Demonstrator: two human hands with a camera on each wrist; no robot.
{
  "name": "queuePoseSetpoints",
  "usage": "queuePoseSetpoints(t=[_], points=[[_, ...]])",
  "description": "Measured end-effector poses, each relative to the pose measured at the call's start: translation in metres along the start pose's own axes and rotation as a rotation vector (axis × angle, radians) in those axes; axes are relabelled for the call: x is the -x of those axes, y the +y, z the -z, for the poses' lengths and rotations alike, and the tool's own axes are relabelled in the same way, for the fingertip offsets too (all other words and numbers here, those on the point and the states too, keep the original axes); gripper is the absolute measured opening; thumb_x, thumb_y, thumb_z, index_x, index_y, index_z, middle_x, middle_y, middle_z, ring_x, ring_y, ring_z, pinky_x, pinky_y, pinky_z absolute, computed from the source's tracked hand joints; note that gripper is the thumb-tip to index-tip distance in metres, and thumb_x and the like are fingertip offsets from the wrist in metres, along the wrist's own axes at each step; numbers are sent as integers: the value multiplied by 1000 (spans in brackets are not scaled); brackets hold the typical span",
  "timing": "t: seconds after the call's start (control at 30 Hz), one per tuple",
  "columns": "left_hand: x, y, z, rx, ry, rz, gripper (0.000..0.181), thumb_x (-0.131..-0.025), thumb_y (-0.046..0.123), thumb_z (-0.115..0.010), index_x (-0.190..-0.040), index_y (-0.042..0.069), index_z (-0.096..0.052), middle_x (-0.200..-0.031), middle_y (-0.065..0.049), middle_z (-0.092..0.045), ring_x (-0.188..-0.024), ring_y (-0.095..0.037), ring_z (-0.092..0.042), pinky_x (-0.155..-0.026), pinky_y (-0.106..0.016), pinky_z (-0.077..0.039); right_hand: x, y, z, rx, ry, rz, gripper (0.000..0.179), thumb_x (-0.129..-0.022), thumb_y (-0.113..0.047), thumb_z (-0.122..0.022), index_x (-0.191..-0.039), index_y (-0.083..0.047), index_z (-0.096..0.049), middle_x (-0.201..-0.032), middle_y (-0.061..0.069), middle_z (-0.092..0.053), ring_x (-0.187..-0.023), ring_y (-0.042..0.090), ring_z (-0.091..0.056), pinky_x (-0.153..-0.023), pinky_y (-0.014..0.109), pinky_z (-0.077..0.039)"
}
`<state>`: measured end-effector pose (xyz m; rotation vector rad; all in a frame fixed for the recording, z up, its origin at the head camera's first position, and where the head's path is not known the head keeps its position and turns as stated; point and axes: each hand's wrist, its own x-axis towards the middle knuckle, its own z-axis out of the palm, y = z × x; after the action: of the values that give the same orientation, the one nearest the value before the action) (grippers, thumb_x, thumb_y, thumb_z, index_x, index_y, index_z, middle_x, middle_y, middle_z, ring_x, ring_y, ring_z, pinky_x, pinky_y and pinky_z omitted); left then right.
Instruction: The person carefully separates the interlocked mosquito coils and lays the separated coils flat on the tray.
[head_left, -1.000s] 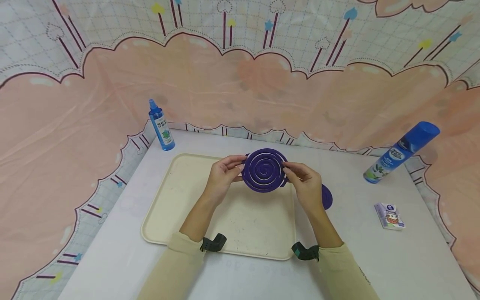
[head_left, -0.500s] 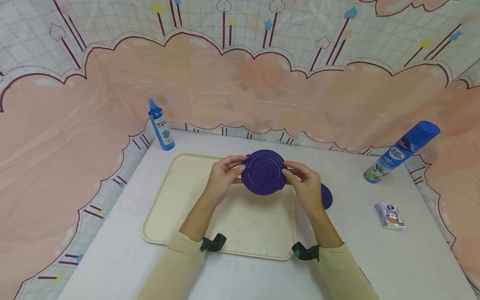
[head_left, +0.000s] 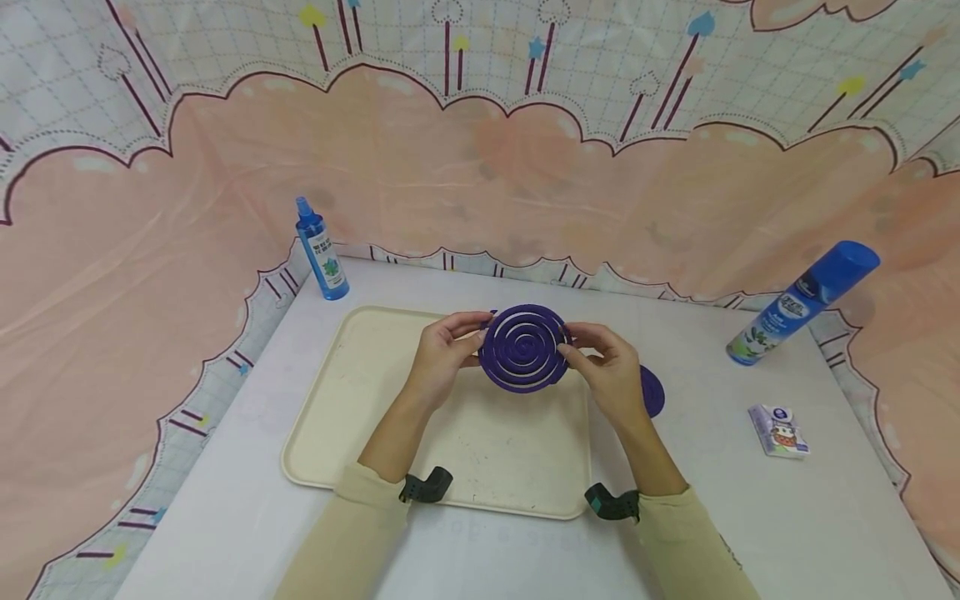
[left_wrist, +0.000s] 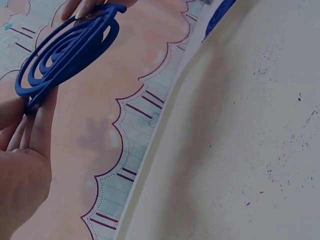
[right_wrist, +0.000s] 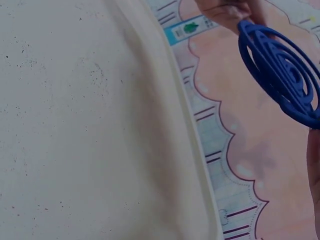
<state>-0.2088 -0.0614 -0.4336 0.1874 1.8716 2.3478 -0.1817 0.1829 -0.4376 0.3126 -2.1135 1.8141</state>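
Observation:
A dark purple mosquito coil [head_left: 523,345] is held up over the tray's far right part, its flat face toward the head camera. My left hand [head_left: 444,354] pinches its left edge between thumb and fingers. On the opposite edge, my right hand [head_left: 611,371] grips it the same way. Light gaps show between the coil's rings. Seen edge-on in the left wrist view, the coil [left_wrist: 80,65] has rings standing slightly apart at different levels. Another purple coil [head_left: 652,392] lies on the table, partly hidden behind my right hand and wrist.
Under my hands lies a cream tray [head_left: 352,450] with small dark specks. A blue spray bottle [head_left: 322,254] stands at the back left. To the right are a tall blue aerosol can [head_left: 798,308] and a small lilac pack [head_left: 778,432]. Patterned cloth hangs behind the table.
The coil has dipped slightly toward me. Its ring gaps nearly vanished half a second ago and now show wide again. Both hands keep their grip, the right thumb shifting slightly inward.

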Motion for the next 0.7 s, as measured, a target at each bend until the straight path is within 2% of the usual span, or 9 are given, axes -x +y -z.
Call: queuePoseSetpoints(t=[0.23,0.37,0.6,0.7], points=[[0,-3,3,-15,-26,-7,32,-93,-10,-61,-126,-13,-60,-121,-17,-75,-81,-3,-74,-70,-22,-63,-1,-1,1,41,-47,-68,28,-87,3,-77,-111,9,-65,-91,-16,-70,-83,-1,-66,-64,16,-59],[0,-4,4,-46,-44,-23,31,-92,-12,-63,-123,-14,-60,-122,-21,-73,-83,-2,-75,-73,-23,-63,0,-1,2,77,-76,-116,32,-88,0,-77,-115,5,-62,-91,-13,-70,-82,-1,-68,-67,16,-60],[0,-3,4,-81,-43,-41,29,-91,-14,-61,-120,-15,-59,-127,-33,-66,-84,0,-74,-74,-21,-63,0,-3,5,98,-121,-156,32,-90,-6,-77,-119,1,-67,-97,10,-74,-75,5,-71,-68,19,-61],[1,-4,4,-89,-37,-35,28,-92,-12,-61,-120,-13,-59,-127,-32,-67,-83,0,-74,-74,-20,-62,0,-3,6,96,-124,-158,32,-90,-7,-77,-121,0,-69,-99,13,-74,-76,6,-71,-68,19,-61]])
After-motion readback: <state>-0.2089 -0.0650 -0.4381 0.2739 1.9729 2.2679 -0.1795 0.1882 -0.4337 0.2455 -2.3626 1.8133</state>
